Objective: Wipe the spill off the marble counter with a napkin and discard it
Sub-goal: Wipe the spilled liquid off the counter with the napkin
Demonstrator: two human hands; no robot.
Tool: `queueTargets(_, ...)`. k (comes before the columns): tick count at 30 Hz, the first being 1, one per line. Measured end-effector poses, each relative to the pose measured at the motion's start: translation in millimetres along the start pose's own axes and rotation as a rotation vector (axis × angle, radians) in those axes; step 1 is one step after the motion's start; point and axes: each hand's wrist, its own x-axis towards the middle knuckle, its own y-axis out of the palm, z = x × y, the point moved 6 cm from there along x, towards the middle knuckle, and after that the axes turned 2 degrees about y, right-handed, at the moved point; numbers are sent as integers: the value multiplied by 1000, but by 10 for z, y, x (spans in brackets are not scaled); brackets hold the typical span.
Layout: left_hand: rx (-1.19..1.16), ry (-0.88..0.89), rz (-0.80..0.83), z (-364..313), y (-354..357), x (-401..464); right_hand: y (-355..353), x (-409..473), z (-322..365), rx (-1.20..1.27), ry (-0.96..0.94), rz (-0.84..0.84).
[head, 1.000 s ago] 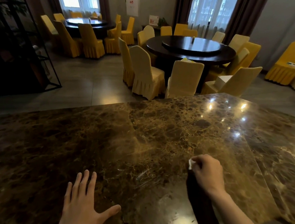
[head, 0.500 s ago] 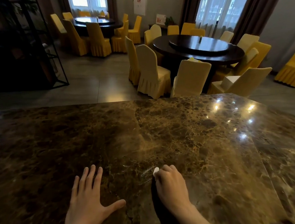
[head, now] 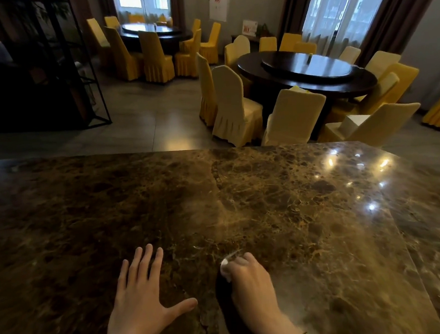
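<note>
Napkin [head: 224,266] — white, balled small, pressed under right hand [head: 249,283] on counter [head: 282,209].

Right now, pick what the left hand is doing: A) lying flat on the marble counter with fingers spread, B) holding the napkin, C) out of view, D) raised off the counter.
A: the left hand lies palm down, fingers spread, on the marble counter; the right hand holds the white napkin.

We see two bare hands, left hand [head: 142,302] and right hand [head: 249,283]. No gloves, no rings, no watch. Forearms bare too, no sleeves showing. Nails short, plain.
</note>
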Motion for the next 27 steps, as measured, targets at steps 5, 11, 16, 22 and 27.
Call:
queueTargets(5, 0, -1, -2, 6, 8, -2, -313, 154, -537, 78, 247, -123)
queueTargets(11, -12, 5, -14, 12, 13, 9, -121, 188, -47, 82, 156, -124)
queueTargets(16, -14, 6, -8, 13, 7, 8, -5, 100, 21, 96, -63, -18)
queueTargets(22, -14, -3, 1, 22, 1, 13, -313, 484, -543, -19, 291, -107)
queueTargets(27, -9, -3, 15, 26, 12, 6, 64, 378, 105, 15, 40, -30)
